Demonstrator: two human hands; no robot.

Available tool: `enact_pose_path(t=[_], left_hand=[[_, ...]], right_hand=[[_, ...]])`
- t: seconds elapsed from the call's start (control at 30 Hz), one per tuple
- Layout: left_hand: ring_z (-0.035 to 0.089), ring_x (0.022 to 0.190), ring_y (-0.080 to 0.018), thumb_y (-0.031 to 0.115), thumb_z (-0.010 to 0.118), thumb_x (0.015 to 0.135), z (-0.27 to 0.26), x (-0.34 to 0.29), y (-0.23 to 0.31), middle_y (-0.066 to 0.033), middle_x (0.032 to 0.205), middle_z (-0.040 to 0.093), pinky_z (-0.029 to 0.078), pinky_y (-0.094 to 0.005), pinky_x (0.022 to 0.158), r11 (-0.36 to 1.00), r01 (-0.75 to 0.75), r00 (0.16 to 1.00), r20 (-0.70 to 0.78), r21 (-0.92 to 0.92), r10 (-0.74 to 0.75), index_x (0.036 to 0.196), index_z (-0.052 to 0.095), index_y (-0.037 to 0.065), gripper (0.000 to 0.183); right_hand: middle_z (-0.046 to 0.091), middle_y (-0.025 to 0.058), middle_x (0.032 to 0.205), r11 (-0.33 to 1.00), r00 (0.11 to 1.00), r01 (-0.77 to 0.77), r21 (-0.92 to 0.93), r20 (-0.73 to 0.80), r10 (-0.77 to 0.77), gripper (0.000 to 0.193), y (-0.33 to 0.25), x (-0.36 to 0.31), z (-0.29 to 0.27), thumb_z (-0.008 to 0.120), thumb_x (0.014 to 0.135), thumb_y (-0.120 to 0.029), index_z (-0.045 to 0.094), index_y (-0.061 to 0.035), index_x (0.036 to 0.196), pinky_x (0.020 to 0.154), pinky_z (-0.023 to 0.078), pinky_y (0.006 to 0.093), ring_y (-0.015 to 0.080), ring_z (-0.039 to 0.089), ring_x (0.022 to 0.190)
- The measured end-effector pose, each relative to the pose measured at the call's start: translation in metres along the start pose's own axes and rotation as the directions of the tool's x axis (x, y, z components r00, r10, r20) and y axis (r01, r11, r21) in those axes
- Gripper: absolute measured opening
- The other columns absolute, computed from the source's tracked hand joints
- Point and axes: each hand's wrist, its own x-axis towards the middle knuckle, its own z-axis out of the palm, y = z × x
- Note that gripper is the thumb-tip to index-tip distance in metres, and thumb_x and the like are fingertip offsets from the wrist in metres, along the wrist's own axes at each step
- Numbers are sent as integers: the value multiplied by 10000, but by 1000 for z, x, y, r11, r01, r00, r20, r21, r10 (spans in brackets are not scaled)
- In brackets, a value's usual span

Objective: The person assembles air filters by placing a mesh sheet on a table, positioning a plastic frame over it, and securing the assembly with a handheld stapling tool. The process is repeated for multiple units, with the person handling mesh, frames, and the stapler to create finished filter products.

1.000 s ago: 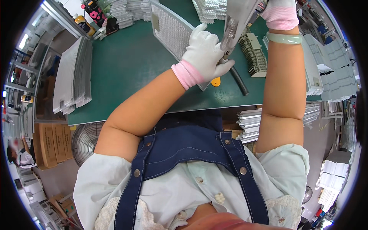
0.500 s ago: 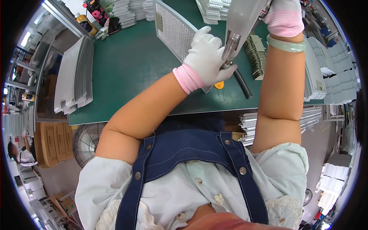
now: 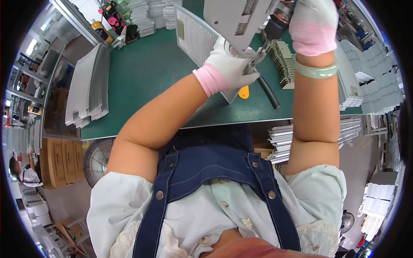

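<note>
My left hand [image 3: 223,69], in a white glove with a pink cuff, is closed on the edge of a thin grey-framed panel [image 3: 195,38] with a silvery mesh face. The panel stands on edge, tilted, on the green table [image 3: 142,64]. At the top, my gloved right hand [image 3: 314,26] grips a large light-grey power tool [image 3: 241,21]; most of its fingers are out of sight. The tool's metal nose is close to my left fingers and hides part of them. Beside that hand lie a dark rod [image 3: 269,92] and a yellow tag-like piece [image 3: 244,92].
A row of beige clip-like parts [image 3: 284,66] lies between the rod and my right forearm. Stacked mesh panels [image 3: 88,86] stand at the left, with more panels [image 3: 374,90] at the right. A yellow bottle [image 3: 101,31] is at the back left. A fan [image 3: 97,159] stands below the table.
The grey tool has turned and come lower, showing its broad flat side over my left hand. My right hand has moved slightly down and left. The left hand stays on the panel.
</note>
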Motion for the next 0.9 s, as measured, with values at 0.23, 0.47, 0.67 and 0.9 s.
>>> enact_pose_path(t=[0.23, 0.47, 0.67, 0.9], left_hand=[[637, 836, -307, 433, 727, 693, -19, -36, 26, -123, 829, 638, 441, -462, 906, 963, -269, 806, 544, -20, 236, 942, 674, 33, 474], [643, 1082, -299, 446, 570, 859, 18, -118, -179, -186, 1092, 681, 497, -403, 936, 537, 659, 576, 105, 526, -810, 1009, 693, 31, 458], [639, 1032, -364, 508, 650, 844, -69, -106, -205, -234, 1082, 667, 494, -408, 909, 778, 563, 679, 381, 279, -628, 1038, 667, -18, 561], [609, 915, -333, 304, 697, 809, -158, -60, -8, -167, 939, 609, 505, -409, 805, 986, 59, 996, -72, 158, -48, 949, 655, 34, 306]], right_hand=[[577, -49, 837, 968, 988, 87, -237, -103, -114, 141, -33, 12, -26, 654, 914, -178, 618, -89, 1019, 706, 449, 221, 51, 545, 759], [612, -28, 927, 937, 982, 26, -347, -168, -89, 194, -50, -7, -4, 650, 925, -155, 602, -39, 1073, 748, 448, 221, 54, 539, 809], [609, -18, 918, 938, 969, -57, -343, -243, -31, 197, -48, -5, -23, 658, 914, -108, 598, -26, 1083, 745, 448, 220, 53, 536, 809], [619, -11, 946, 780, 939, 22, -625, -255, -230, 275, -23, -7, -71, 689, 883, -100, 597, -15, 1128, 720, 445, 219, 56, 529, 806]])
